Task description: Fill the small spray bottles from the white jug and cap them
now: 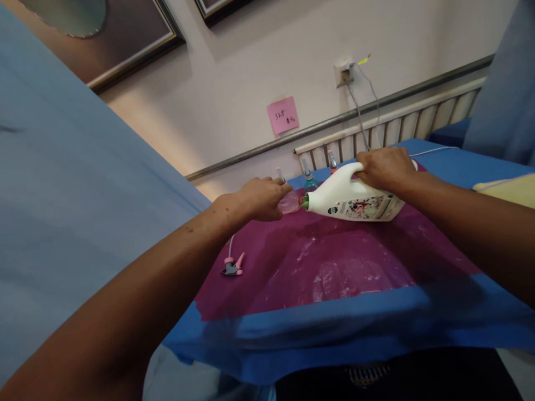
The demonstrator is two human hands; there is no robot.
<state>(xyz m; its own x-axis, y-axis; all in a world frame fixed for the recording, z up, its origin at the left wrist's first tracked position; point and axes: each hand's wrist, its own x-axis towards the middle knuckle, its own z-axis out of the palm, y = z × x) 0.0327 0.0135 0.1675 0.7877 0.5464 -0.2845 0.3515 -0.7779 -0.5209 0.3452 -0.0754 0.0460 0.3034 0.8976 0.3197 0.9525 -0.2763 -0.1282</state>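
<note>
My right hand [384, 167] grips the handle of a large cream-white detergent jug [359, 197] with a printed label. The jug is tipped on its side, and its green-rimmed mouth points left, at the neck of a clear pink bottle [290, 203]. My left hand [265, 197] is closed around that bottle, whose far side its fingers partly hide. Whether liquid is flowing I cannot tell. Apart from the bottle, a grey and pink spray head [233, 266] with a thin tube lies at the left on a purple plastic sheet [334, 256].
Behind the jug stand a blue spray bottle [309, 179] and a pink-topped one [332, 160]. A blue cloth [317, 328] lies under the sheet. A radiator [401, 125], a socket with cables [344, 73] and a pink note [283, 115] are along the wall. Blue curtain [75, 184] hangs left.
</note>
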